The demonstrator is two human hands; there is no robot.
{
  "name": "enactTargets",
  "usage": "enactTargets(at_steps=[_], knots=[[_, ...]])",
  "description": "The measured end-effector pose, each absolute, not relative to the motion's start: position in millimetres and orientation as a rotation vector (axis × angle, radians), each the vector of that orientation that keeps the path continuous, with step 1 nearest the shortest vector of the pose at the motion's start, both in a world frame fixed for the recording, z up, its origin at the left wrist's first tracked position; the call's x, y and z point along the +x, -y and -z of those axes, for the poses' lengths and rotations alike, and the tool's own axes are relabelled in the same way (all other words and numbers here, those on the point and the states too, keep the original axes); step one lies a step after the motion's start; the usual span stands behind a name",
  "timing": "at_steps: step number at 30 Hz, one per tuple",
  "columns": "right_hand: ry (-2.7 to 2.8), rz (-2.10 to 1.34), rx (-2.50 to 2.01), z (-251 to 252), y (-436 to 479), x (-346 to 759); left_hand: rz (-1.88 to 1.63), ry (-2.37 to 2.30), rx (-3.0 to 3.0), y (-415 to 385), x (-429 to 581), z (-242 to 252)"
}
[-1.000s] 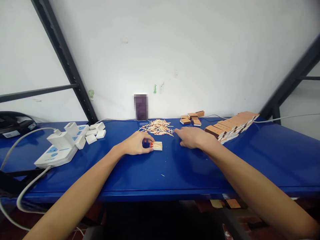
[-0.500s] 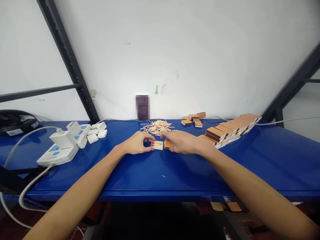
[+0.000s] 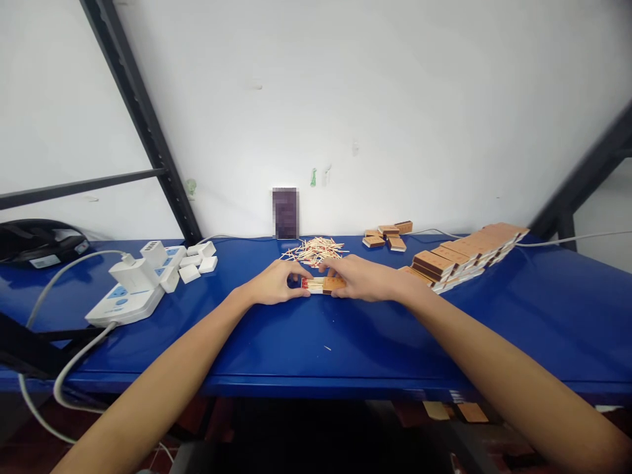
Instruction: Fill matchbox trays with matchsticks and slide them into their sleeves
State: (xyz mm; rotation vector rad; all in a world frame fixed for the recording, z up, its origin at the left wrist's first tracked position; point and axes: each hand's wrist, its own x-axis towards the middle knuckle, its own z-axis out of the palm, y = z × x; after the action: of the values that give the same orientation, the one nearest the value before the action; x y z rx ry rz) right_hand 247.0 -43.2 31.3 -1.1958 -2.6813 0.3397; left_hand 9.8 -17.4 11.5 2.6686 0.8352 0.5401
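My left hand grips the left end of a white matchbox tray filled with red-tipped matches. From the right, my right hand holds a brown matchbox sleeve between thumb and fingers. The tray's right end sits inside the sleeve, while its left part with the match heads still shows. Just behind both hands lies a loose pile of matches on the blue table.
Several closed matchboxes lie at the back, with stacked rows of matchboxes on the right. On the left are a white power strip, small white blocks and a black coiled object. A dark upright panel leans against the wall.
The gap between tray and sleeve has closed: the tray's right end has gone into the sleeve. My hands have come closer together. The whole view has shifted slightly.
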Motion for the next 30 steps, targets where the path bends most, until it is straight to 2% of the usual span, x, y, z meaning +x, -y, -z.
enactTargets(at_steps=[19,24,30], knots=[[2.635,-0.447,-1.081,-32,38,246,-0.455,-0.706,2.916,28,20,-10],[2.547,-0.490,-1.041,-26,39,244,-0.691,-0.774,2.556,26,24,-3],[2.571,-0.300,-0.944,-24,41,238,-0.904,-0.819,2.128,17,18,0]])
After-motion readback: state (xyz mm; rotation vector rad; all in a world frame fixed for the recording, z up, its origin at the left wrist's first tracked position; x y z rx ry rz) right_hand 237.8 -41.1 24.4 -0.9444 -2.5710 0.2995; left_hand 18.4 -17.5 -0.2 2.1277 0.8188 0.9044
